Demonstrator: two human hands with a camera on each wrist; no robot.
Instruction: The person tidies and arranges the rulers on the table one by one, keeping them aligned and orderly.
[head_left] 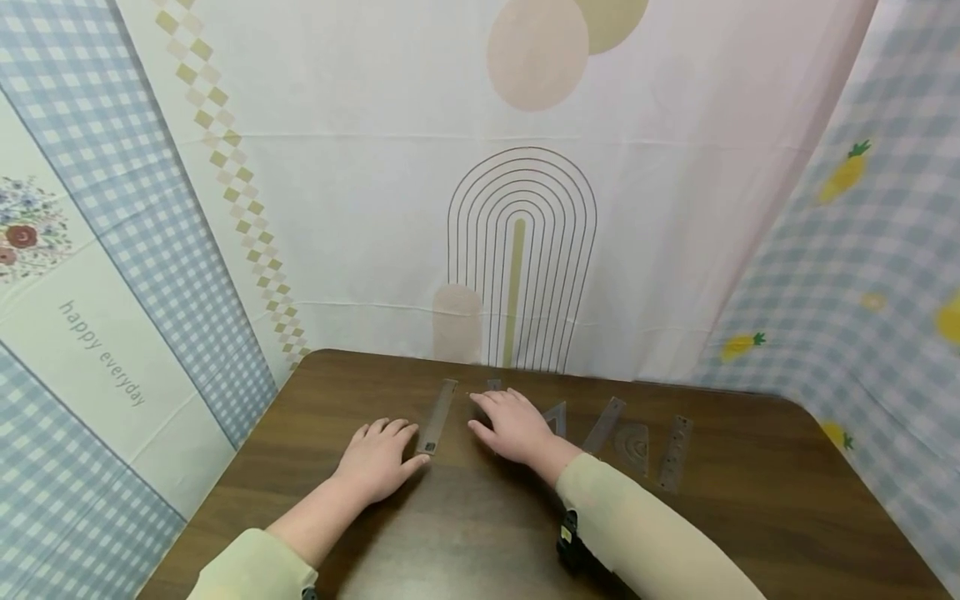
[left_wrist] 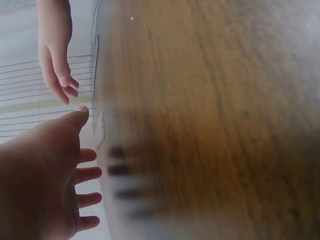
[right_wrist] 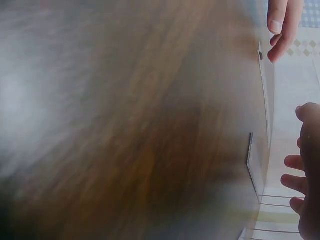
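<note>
My left hand (head_left: 377, 460) is spread above the table, its fingers straight and its thumb near the lower end of a clear ruler (head_left: 438, 415). The left wrist view has the fingers of this hand (left_wrist: 45, 170) extended and apart, holding nothing. On the other side of the ruler, my right hand (head_left: 513, 425) hovers palm down with relaxed fingers. It partly hides a clear flat piece (head_left: 493, 384), whose kind I cannot tell. In the right wrist view the right hand (right_wrist: 311, 160) is raised off the tabletop, with nothing in it.
A clear set square (head_left: 557, 415), partly behind the right wrist, lies beside another clear ruler (head_left: 603, 423). Further right are a clear template with curved lines (head_left: 633, 447) and a strip with holes (head_left: 675, 454). The brown table (head_left: 465, 533) meets a patterned cloth (head_left: 360, 250) at its back edge.
</note>
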